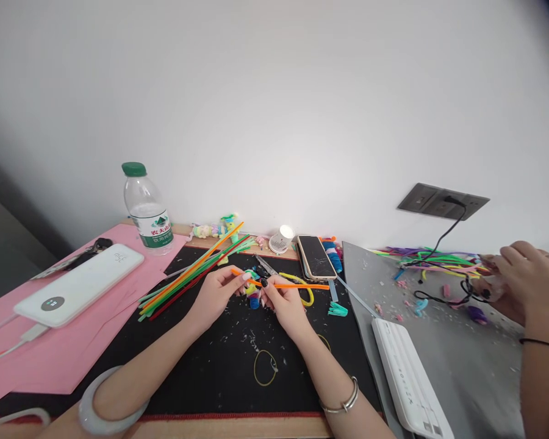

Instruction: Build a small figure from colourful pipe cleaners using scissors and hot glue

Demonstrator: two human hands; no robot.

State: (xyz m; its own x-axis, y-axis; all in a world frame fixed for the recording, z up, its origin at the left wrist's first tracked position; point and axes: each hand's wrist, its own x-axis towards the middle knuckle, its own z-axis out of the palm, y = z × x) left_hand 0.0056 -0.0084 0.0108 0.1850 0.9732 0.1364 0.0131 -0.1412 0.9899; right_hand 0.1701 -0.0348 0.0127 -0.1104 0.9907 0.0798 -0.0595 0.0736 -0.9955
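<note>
Both of my hands meet over the black mat [201, 372], pinching one orange pipe cleaner [308, 286]. My left hand [219, 292] grips it near its left end, thumb and finger closed. My right hand [281, 302] pinches it a little farther along, and the free length sticks out to the right. Just under my fingertips is a small multicoloured pipe-cleaner piece [254, 299], yellow, green and blue; which fingers touch it I cannot tell. Scissors [265, 264] lie behind my hands. A yellow pipe cleaner loop [307, 296] lies by my right hand.
Left are a pipe-cleaner bundle [187, 274], a water bottle [149, 210] and a white power bank [80, 283] on pink sheets [86, 350]. Behind stand a paper cup [282, 239] and a phone [316, 257]. Right, a co-worker's hands [526, 274] work near another power bank [409, 378].
</note>
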